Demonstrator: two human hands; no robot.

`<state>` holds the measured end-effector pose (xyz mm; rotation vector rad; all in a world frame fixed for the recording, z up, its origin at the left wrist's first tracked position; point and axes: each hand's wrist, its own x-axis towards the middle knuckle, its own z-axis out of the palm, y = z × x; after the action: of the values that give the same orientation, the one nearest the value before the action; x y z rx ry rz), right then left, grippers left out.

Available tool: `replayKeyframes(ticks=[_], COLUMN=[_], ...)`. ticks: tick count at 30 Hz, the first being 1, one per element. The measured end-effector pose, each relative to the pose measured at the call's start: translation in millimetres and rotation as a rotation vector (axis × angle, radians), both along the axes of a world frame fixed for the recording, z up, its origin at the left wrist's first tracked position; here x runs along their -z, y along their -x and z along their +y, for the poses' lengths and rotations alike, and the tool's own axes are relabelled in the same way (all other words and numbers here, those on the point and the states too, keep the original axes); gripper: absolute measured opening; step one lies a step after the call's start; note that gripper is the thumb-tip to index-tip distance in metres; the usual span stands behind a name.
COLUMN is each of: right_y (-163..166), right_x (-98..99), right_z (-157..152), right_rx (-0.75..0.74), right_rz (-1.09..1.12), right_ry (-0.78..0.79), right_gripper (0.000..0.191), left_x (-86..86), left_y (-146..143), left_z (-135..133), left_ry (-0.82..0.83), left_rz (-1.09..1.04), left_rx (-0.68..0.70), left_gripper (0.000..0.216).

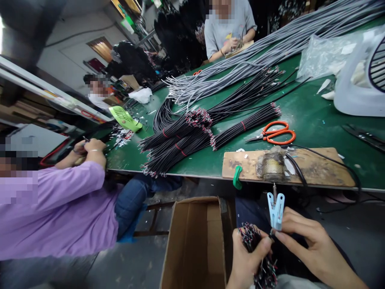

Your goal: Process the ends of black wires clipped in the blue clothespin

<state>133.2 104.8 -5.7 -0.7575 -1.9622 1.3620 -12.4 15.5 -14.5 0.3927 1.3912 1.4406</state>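
While my left hand [244,261] grips the wire bundle [250,236], lower right of frame, my right hand [311,237] pinches, seemingly, a wire end [272,233] beneath the blue clothespin [276,212]. Judged step: presenting that end; next move calls for steady alignment.

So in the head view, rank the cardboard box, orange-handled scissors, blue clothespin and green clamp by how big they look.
1. Cardboard box, though cut off below
2. Orange-handled scissors
3. Blue clothespin, seemingly nearer the camera than the scissors
4. Green clamp
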Motion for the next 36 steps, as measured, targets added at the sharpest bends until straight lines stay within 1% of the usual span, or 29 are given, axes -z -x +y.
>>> replayKeyframes(ticks=[2,6,7,8,9,10,13,14,15,17,18,21,23,25,29,32,34,36], right_y=[0.9,2.7,3.0,3.4,3.8,4.4,7.9,9.8,12.1,17.2,19.8,27.0,31.1,34.3,37.0,36.3,34.6,31.1], right_x=[-4.5,-10.7,-9.8,-7.7,-4.3,-0.1,11.8,13.4,13.2,7.3,2.3,-14.7,-23.1,-27.0,-24.6,-19.2,-14.7,-8.7], right_z=[-1.9,-5.7,-7.0,-8.4,-10.0,-11.3,-11.8,-9.9,-6.6,3.2,8.9,23.9,29.0,30.0,25.9,22.1,20.9,20.7], right_rx=[0.024,0.104,0.110,0.109,0.102,0.085,0.010,-0.008,-0.014,0.017,0.041,0.091,0.116,0.119,0.072,0.101,0.106,0.096], right_rz=[0.003,0.022,0.032,0.042,0.053,0.071,0.183,0.234,0.287,0.382,0.426,0.500,0.505,0.521,0.575,0.580,0.577,0.563], right_ry=[-0.038,-0.109,-0.094,-0.044,0.043,0.166,0.609,0.731,0.824,0.926,0.940,0.911,0.912,0.926,0.934,0.993,1.026,1.012], right_gripper=[0.010,0.010,0.010,0.010,0.011,0.014,0.018,0.019,0.020,0.022,0.025,0.037,0.035,0.031,0.033,0.033,0.038,0.045], left_x=[3.0,10.9,11.4,11.0,9.5,7.1,-3.8,-8.2,-12.6,-21.5,-25.8,-36.3,-40.2,-41.4,-39.7,-40.4,-42.3,-44.5], left_y=[0.0,1.4,2.0,2.6,3.2,3.8,5.9,6.6,7.2,8.4,8.9,10.3,10.8,10.7,8.1,5.8,5.3,5.7], left_z=[-2.1,-5.8,-5.6,-4.7,-3.2,-1.1,6.3,8.6,10.5,13.7,15.1,19.7,23.6,27.8,33.4,34.3,34.2,33.9], left_ry=[0.016,0.034,0.034,0.030,0.019,-0.005,-0.117,-0.150,-0.177,-0.224,-0.250,-0.321,-0.341,-0.343,-0.287,-0.237,-0.218,-0.205], left_rz=[0.080,0.238,0.254,0.255,0.245,0.229,0.173,0.167,0.174,0.229,0.265,0.326,0.335,0.351,0.360,0.326,0.330,0.349], left_rx=[-0.021,-0.012,-0.005,0.006,0.021,0.040,0.123,0.151,0.167,0.166,0.153,0.105,0.083,0.075,0.081,0.072,0.073,0.085], left_gripper=[0.039,0.033,0.032,0.030,0.030,0.029,0.027,0.025,0.022,0.016,0.013,0.011,0.012,0.012,0.012,0.010,0.010,0.010])
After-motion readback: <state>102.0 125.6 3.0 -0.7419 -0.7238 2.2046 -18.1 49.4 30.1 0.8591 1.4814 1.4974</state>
